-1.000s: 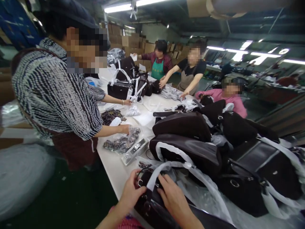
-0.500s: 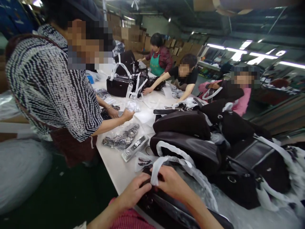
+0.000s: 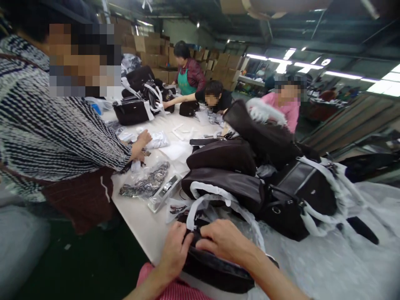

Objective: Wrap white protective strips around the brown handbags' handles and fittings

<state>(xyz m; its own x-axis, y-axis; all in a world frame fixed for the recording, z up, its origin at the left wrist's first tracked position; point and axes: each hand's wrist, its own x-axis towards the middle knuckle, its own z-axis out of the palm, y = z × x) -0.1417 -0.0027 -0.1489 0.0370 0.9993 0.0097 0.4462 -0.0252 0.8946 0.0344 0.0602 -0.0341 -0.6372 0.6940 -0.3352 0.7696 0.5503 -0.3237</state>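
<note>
While the left hand (image 3: 174, 246) pinches the top edge of a dark brown, soft-sided handbag with a white-wrapped handle (image 3: 223, 278), the right hand (image 3: 222, 238) grips the same edge with curled fingers, just beside it. The handbag lies at the near edge of a white, flat-topped table (image 3: 133, 223), directly before the person; its contents cannot be made out.

Just beyond it, a small clear plastic pouch (image 3: 171, 213) holds dark reddish pieces. Farther left, a larger clear, crinkled plastic bag (image 3: 145, 182) contains a heap of small dark pieces, next to a grey oblong device (image 3: 164, 193). A pile of dark brown, rounded handbags (image 3: 223, 183) lies to the right, some with white-wrapped handles. Brown cardboard boxes (image 3: 149, 45) stand stacked at the back, their insides hidden.
</note>
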